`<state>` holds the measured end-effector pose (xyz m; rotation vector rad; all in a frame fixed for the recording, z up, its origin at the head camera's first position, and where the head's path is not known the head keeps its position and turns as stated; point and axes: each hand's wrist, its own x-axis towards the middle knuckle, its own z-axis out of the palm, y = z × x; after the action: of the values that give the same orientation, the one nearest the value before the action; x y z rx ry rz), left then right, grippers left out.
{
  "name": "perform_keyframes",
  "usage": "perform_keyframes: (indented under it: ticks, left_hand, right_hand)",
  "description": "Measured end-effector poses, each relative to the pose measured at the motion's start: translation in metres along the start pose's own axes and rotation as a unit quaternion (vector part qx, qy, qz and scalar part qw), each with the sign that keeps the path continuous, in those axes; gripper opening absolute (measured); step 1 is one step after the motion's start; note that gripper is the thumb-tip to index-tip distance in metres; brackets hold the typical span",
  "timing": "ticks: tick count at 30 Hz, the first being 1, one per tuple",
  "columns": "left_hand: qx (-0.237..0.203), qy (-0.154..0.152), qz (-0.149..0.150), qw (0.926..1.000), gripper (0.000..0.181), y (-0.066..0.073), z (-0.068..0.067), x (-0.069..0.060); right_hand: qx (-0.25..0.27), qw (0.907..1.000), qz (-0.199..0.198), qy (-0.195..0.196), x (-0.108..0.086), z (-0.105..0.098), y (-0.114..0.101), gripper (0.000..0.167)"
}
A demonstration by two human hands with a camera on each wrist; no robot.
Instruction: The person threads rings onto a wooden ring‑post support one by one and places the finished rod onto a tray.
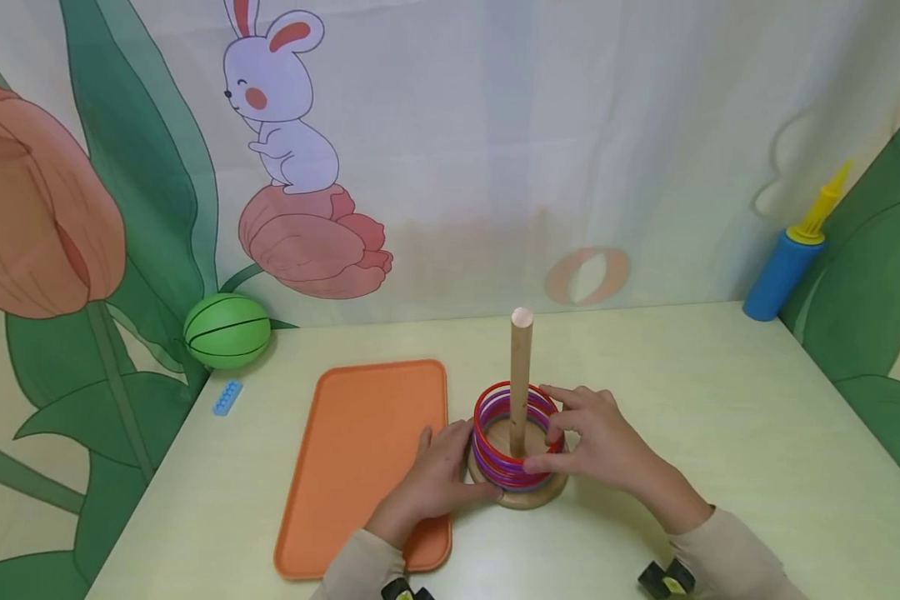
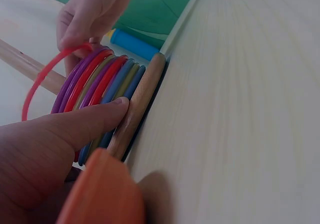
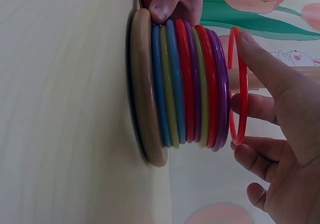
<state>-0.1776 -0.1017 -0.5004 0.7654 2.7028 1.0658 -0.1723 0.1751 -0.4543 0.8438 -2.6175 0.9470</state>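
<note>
A wooden ring stand has a round base (image 1: 523,500) and an upright peg (image 1: 521,367). Around the peg sits a stack of thin plastic rings (image 3: 189,84) in blue, yellow-green, red and purple. My right hand (image 1: 598,435) pinches a red ring (image 3: 243,97) at its right side, between thumb and fingers. That ring encircles the peg and stands slightly apart from the purple ring under it. On the left of the stand, my left hand (image 1: 438,477) holds the base, its thumb (image 2: 102,118) against the lowest rings. Its other fingertips are hidden behind the stack.
An orange tray (image 1: 360,467) lies left of the stand, partly under my left forearm. A green ball (image 1: 227,331) and a small blue toy brick (image 1: 227,398) are at the table's left edge. At the back right corner stands a blue and yellow pump (image 1: 780,271). A printed curtain hangs behind.
</note>
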Motion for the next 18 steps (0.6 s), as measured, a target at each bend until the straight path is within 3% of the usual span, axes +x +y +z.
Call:
perform_keyframes:
  ticks: [18]
  left_hand:
    - [0.002,0.002,0.001,1.0,0.1,0.0002,0.001,-0.0012]
  right_hand:
    - [-0.019,0.9994,0.012,-0.028,-0.0006,0.0046,0.0062,0.032]
